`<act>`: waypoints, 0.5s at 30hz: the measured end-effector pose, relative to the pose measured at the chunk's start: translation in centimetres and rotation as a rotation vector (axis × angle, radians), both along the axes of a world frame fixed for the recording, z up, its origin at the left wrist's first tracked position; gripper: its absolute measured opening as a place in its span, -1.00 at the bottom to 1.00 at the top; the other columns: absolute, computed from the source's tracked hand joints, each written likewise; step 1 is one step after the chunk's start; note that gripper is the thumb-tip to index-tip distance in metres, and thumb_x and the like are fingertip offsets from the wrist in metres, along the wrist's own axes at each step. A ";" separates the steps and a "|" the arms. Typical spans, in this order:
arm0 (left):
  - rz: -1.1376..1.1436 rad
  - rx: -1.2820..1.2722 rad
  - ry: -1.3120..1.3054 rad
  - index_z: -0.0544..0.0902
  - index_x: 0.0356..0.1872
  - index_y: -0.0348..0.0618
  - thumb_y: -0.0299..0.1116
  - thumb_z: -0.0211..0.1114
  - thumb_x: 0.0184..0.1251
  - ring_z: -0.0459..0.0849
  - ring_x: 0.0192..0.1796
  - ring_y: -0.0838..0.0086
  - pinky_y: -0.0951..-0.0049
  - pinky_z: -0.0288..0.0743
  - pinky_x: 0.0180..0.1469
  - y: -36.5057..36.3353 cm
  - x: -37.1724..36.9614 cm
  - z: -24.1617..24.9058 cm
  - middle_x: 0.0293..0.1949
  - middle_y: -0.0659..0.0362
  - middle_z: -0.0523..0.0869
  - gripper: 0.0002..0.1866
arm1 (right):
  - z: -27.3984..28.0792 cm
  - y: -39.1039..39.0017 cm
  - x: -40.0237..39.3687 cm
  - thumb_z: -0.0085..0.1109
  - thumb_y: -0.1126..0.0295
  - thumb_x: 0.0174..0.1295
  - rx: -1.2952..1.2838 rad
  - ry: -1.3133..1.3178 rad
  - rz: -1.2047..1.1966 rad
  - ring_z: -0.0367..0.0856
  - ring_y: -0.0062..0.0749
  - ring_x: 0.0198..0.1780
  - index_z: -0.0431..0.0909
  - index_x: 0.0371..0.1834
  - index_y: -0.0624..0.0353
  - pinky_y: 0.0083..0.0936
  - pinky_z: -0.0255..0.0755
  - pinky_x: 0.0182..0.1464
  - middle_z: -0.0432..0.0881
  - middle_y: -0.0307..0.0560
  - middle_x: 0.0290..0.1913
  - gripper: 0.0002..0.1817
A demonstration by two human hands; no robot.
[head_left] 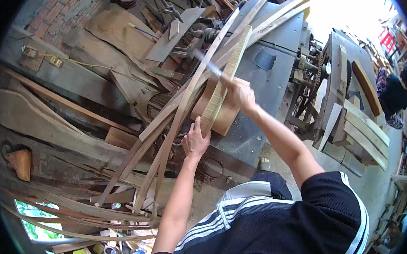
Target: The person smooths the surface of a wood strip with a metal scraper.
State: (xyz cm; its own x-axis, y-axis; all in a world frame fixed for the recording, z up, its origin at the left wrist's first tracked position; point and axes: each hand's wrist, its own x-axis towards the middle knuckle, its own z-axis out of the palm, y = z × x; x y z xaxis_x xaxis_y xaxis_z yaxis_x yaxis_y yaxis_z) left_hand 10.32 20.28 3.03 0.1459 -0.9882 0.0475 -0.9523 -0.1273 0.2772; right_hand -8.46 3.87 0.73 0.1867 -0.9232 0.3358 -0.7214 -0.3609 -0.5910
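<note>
My left hand (195,139) grips the near end of a long, narrow, curved wooden piece (218,97) with a rough pale edge. My right hand (241,94) is closed around the handle of a thin tool (209,65), whose far end is blurred and points up and left across the wooden piece. Beneath the piece, a wider brown wooden block (226,113) rests on the grey metal machine table (278,85). Several long wooden strips (184,97) lie alongside on the left.
Another machine table (333,65) with curved boards (363,133) stands at the right. A person in dark clothes (394,95) is beyond it. Stacked curved planks (39,115) fill the left side. A metal plate (177,33) and wood scraps lie at the back left.
</note>
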 end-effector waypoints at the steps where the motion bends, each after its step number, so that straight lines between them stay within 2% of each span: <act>1: 0.011 -0.009 0.006 0.30 0.46 0.05 -0.01 0.37 0.29 0.75 -0.08 -0.16 -0.17 0.62 -0.11 -0.1 0.2 -0.1 0.06 -0.03 0.68 -0.25 | -0.1 2.4 0.4 0.02 0.20 0.46 0.017 0.073 0.069 0.74 -0.01 -0.46 0.48 0.44 -0.39 -0.14 0.61 -0.43 0.72 0.05 -0.47 -0.52; 2: 0.000 -0.033 -0.010 0.31 0.45 0.06 -0.02 0.38 0.29 0.75 -0.09 -0.16 -0.17 0.63 -0.12 -0.2 0.3 -0.4 0.05 -0.01 0.68 -0.25 | -0.2 4.8 0.5 0.04 0.24 0.45 0.036 0.148 0.135 0.72 -0.05 -0.52 0.47 0.46 -0.37 -0.15 0.59 -0.48 0.70 0.03 -0.52 -0.49; 4: -0.005 -0.049 -0.019 0.31 0.45 0.06 -0.03 0.39 0.28 0.75 -0.11 -0.16 -0.16 0.63 -0.12 0.0 0.1 -0.7 0.05 0.00 0.69 -0.26 | 0.2 7.3 -0.2 0.04 0.28 0.44 -0.131 0.072 0.292 0.67 -0.20 -0.62 0.40 0.52 -0.41 -0.18 0.53 -0.58 0.63 -0.02 -0.62 -0.43; 5: -0.010 -0.066 -0.018 0.33 0.44 0.07 -0.04 0.40 0.27 0.76 -0.12 -0.16 -0.16 0.64 -0.13 -0.1 0.3 -0.9 0.05 0.01 0.69 -0.26 | 0.7 6.4 -1.0 0.04 0.29 0.44 -0.078 0.192 0.331 0.66 -0.27 -0.64 0.38 0.53 -0.42 -0.19 0.53 -0.59 0.61 -0.04 -0.63 -0.42; 6: -0.019 -0.077 -0.020 0.34 0.43 0.07 -0.05 0.41 0.25 0.76 -0.13 -0.15 -0.15 0.65 -0.14 0.1 0.4 -1.0 0.05 0.03 0.69 -0.26 | 2.8 5.7 -1.4 0.01 0.24 0.48 -0.006 0.322 0.327 0.64 -0.22 -0.66 0.41 0.51 -0.41 -0.18 0.53 -0.59 0.62 -0.04 -0.63 -0.47; 8: -0.013 -0.069 -0.008 0.34 0.43 0.08 -0.06 0.42 0.25 0.76 -0.14 -0.14 -0.14 0.65 -0.15 0.5 0.2 -1.0 0.05 0.04 0.69 -0.26 | -1.6 0.9 -2.5 -0.05 0.17 0.52 -0.184 0.291 0.126 0.71 -0.09 -0.55 0.46 0.46 -0.43 -0.18 0.59 -0.52 0.71 0.06 -0.49 -0.54; 10: 0.001 -0.087 0.000 0.35 0.43 0.09 -0.06 0.43 0.24 0.77 -0.15 -0.13 -0.12 0.65 -0.16 0.0 0.0 -0.7 0.04 0.05 0.69 -0.26 | 1.7 -2.6 -2.8 -0.10 0.18 0.53 0.034 0.173 -0.021 0.76 0.00 -0.41 0.47 0.45 -0.49 -0.17 0.64 -0.42 0.74 0.16 -0.38 -0.54; 11: 0.005 -0.092 -0.007 0.35 0.43 0.09 -0.07 0.43 0.24 0.77 -0.15 -0.13 -0.11 0.66 -0.17 0.2 0.0 -0.7 0.03 0.06 0.69 -0.26 | 1.4 -3.4 -2.7 -0.08 0.24 0.49 0.007 0.140 -0.035 0.77 0.07 -0.34 0.47 0.43 -0.54 -0.15 0.65 -0.37 0.76 0.18 -0.28 -0.51; 12: 0.009 -0.098 -0.013 0.35 0.43 0.09 -0.08 0.43 0.23 0.77 -0.16 -0.12 -0.10 0.67 -0.18 0.3 -0.1 -0.7 0.03 0.06 0.69 -0.26 | 0.7 -2.9 -2.3 -0.08 0.24 0.49 0.004 0.141 -0.034 0.77 0.07 -0.34 0.47 0.43 -0.54 -0.15 0.65 -0.37 0.76 0.18 -0.28 -0.51; 14: 0.015 -0.118 -0.021 0.36 0.42 0.10 -0.08 0.44 0.23 0.77 -0.16 -0.11 -0.10 0.67 -0.18 0.4 -0.2 -0.9 0.02 0.07 0.69 -0.26 | -0.5 -0.7 -1.4 0.00 0.31 0.42 -0.153 -0.096 -0.013 0.76 0.05 -0.41 0.48 0.43 -0.51 -0.12 0.65 -0.40 0.75 0.13 -0.35 -0.47; 15: 0.019 -0.127 -0.033 0.36 0.42 0.11 -0.08 0.44 0.22 0.78 -0.17 -0.11 -0.09 0.67 -0.18 0.4 -0.2 -1.0 0.01 0.07 0.69 -0.27 | -0.3 1.3 -1.0 0.07 0.37 0.37 -0.056 0.112 0.025 0.75 0.02 -0.47 0.46 0.45 -0.49 -0.14 0.64 -0.43 0.73 0.10 -0.42 -0.41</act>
